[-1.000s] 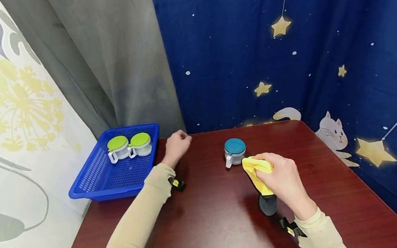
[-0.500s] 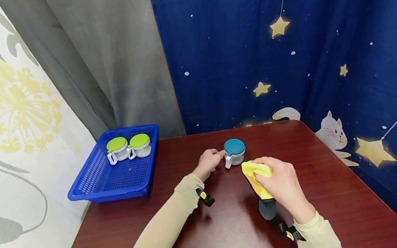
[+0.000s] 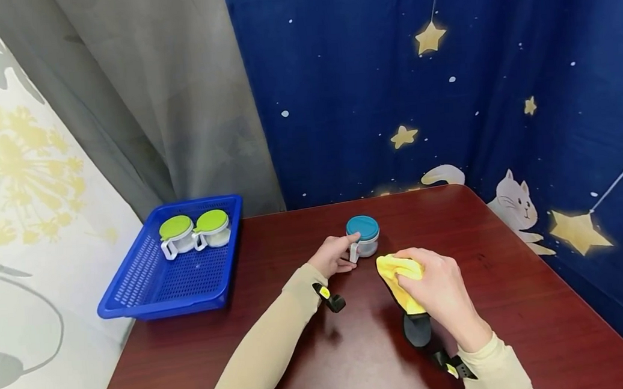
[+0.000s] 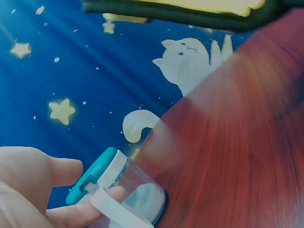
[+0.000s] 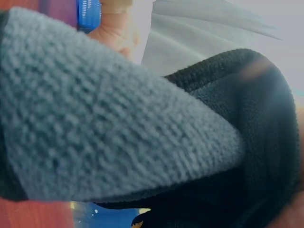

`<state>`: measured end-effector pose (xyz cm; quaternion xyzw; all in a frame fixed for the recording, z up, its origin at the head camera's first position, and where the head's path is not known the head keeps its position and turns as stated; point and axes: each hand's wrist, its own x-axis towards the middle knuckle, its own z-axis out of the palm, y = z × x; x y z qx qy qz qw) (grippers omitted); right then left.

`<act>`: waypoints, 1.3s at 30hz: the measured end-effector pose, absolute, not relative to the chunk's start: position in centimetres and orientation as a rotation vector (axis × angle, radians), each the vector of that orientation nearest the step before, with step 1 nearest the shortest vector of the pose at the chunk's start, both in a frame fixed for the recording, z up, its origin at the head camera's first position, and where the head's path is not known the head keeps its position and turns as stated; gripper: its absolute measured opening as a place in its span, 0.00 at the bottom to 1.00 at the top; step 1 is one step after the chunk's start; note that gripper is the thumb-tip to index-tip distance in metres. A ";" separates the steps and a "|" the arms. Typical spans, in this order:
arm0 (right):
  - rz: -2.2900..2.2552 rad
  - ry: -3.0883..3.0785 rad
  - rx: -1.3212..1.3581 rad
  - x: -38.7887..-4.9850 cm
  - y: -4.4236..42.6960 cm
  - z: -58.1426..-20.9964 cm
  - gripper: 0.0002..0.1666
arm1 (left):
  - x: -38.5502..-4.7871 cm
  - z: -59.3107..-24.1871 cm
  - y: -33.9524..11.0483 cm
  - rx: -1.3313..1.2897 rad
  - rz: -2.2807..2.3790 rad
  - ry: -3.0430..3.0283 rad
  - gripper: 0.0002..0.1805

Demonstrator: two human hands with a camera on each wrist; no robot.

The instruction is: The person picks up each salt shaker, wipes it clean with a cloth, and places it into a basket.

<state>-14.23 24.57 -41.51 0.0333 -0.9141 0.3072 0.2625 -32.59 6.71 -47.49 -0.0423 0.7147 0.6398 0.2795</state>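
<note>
A clear seasoning jar [image 3: 367, 248] with a teal lid and white handle stands upright on the brown table [image 3: 328, 362]. My left hand [image 3: 333, 256] is at its handle side. In the left wrist view a finger passes through the handle [image 4: 118, 209], and the thumb lies by the lid's edge [image 4: 95, 173]. To the right, my right hand [image 3: 437, 282] pinches a folded cloth [image 3: 404, 278], yellow on one side and grey on the other, which hangs above the table. The cloth's grey side fills much of the right wrist view and hides the right fingers there.
A blue plastic basket [image 3: 188, 287] stands at the table's left. Inside it, near the back, are two similar jars with green lids [image 3: 175, 227]. Grey curtain [image 3: 175, 107] and blue star-patterned curtain [image 3: 337, 96] hang behind the table.
My left hand has moved right from beside the basket to the teal-lidded jar, and a finger is now through its handle. The right hand has kept the cloth in nearly the same place.
</note>
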 end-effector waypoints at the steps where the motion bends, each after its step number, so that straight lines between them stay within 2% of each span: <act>1: 0.832 -2.474 0.088 -14.2 24.6 -41.5 0.21 | -32.7 -47.5 6.7 -0.112 1.716 1.894 0.28; 7: 0.813 -2.480 0.083 -14.3 24.6 -41.8 0.21 | -33.0 -47.3 6.7 -0.174 1.821 1.719 0.22; 13: 0.799 -2.472 0.098 -14.4 24.5 -42.0 0.21 | -31.6 -46.6 6.0 -0.188 1.914 1.688 0.19; 29: 0.743 -2.268 0.289 -16.2 21.8 -42.7 0.24 | -23.2 -43.7 4.6 -0.092 2.112 1.832 0.18; 39: 0.783 -2.132 0.413 -16.4 18.6 -42.9 0.23 | -20.1 -43.5 3.7 -0.156 2.330 1.873 0.15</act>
